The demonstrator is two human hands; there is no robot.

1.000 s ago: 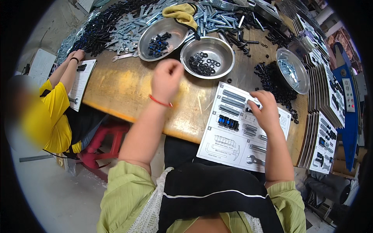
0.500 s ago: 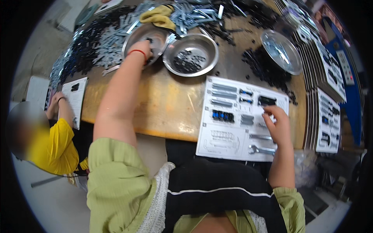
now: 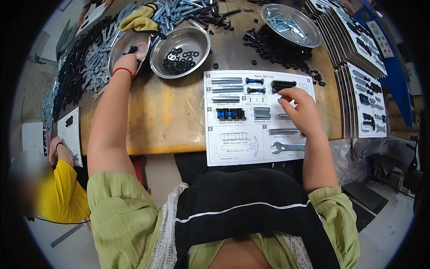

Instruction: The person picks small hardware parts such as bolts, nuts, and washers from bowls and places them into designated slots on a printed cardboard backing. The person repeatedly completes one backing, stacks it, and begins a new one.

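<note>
My left hand (image 3: pixel 127 62) reaches down into the left steel bowl (image 3: pixel 116 46). Its fingers curl in beside small black parts (image 3: pixel 131 50); what the fingertips hold is hidden. Over the upper right of a white printed card (image 3: pixel 242 154), my right hand (image 3: pixel 301 107) hovers with thumb and forefinger apart and nothing visible between them. Steel sleeves (image 3: pixel 226 81), black bolts with blue bands (image 3: pixel 230 114) and an open-ended wrench (image 3: pixel 286 148) show on the card, which overhangs the table's front edge. Black and silver washers (image 3: pixel 179 62) lie in the second steel bowl (image 3: pixel 204 47).
Yellow gloves (image 3: pixel 138 19) lie by heaps of wrenches and silver sleeves (image 3: pixel 172 12). Loose black bolts (image 3: pixel 277 47) lie near a bowl of silver pins (image 3: pixel 289 29). Stacked filled cards (image 3: pixel 365 101) stand at right. A co-worker in yellow (image 3: pixel 65 193) sits at left.
The whole view has shifted, moving the table and bowls left in the picture. My left hand stays in the left bowl, and my right hand remains over the card's upper right.
</note>
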